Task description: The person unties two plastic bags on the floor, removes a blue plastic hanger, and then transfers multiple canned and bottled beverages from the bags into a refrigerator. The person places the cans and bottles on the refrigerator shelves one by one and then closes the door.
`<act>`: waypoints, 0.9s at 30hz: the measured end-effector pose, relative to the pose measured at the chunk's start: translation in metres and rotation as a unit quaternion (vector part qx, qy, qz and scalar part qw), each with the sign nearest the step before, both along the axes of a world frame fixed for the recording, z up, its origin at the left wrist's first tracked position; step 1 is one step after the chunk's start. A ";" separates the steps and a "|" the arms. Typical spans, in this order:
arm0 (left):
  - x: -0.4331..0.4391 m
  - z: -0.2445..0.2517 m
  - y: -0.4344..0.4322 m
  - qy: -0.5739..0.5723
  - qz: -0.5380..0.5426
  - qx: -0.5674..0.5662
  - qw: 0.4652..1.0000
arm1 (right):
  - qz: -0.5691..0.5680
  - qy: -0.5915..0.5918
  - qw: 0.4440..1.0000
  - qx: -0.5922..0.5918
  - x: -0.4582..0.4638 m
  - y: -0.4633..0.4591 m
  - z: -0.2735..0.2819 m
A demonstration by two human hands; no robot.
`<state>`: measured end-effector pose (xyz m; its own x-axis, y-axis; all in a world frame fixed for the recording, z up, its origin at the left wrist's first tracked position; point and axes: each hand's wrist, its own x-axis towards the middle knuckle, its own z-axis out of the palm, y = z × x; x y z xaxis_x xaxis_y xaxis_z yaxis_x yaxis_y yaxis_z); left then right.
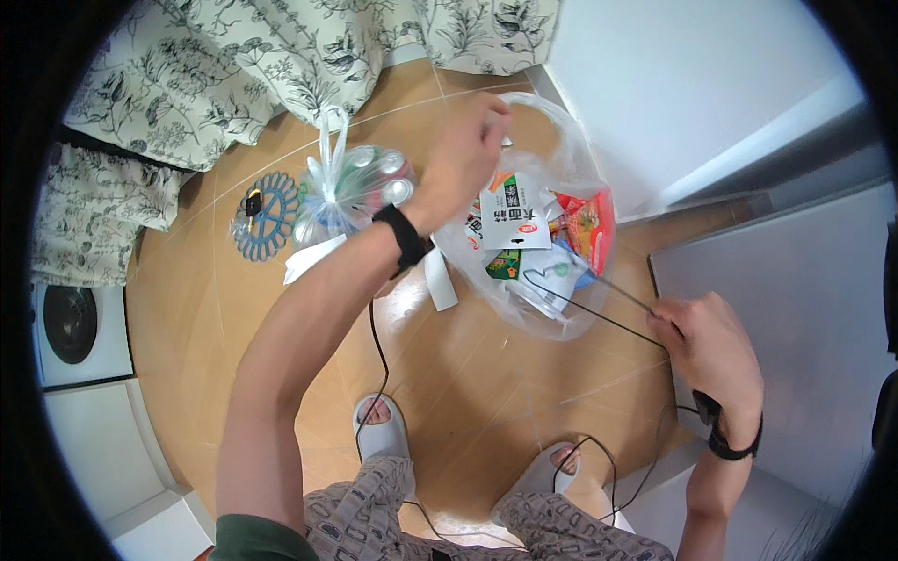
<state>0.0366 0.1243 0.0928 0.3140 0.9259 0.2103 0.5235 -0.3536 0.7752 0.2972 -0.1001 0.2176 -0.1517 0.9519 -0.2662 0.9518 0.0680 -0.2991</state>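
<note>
My right hand (pixel 701 336) is closed on a pair of long thin tongs (pixel 596 314), whose tips lie over a translucent plastic bag (pixel 568 324) on the floor. Food wrappers fill that bag, among them a white packet (pixel 518 228) on top and a red packet (pixel 589 224) at its right. My left hand (pixel 473 151) is at the bag's upper left rim, fingers curled; blur hides whether they grip its edge. Left of it stands a knotted clear bag of drink cans (pixel 358 179).
A blue-grey round rack (pixel 265 216) lies left of the cans. White paper pieces (pixel 440 280) lie between the bags. Patterned curtains (pixel 280 63) hang behind, a white panel (pixel 758 280) stands right, and dark cables (pixel 379 343) run by my slippers.
</note>
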 end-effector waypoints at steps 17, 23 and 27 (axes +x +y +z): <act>-0.145 0.101 -0.106 -0.203 -0.277 -0.447 0.826 | 0.143 0.254 0.948 0.130 -0.017 0.055 0.013; -0.259 0.108 -0.133 -0.065 -0.057 -0.333 0.939 | 0.086 0.298 0.868 0.388 -0.071 0.084 -0.054; -0.367 0.098 -0.105 -0.160 0.119 -0.237 0.951 | -0.050 0.287 0.928 0.231 -0.062 0.076 -0.130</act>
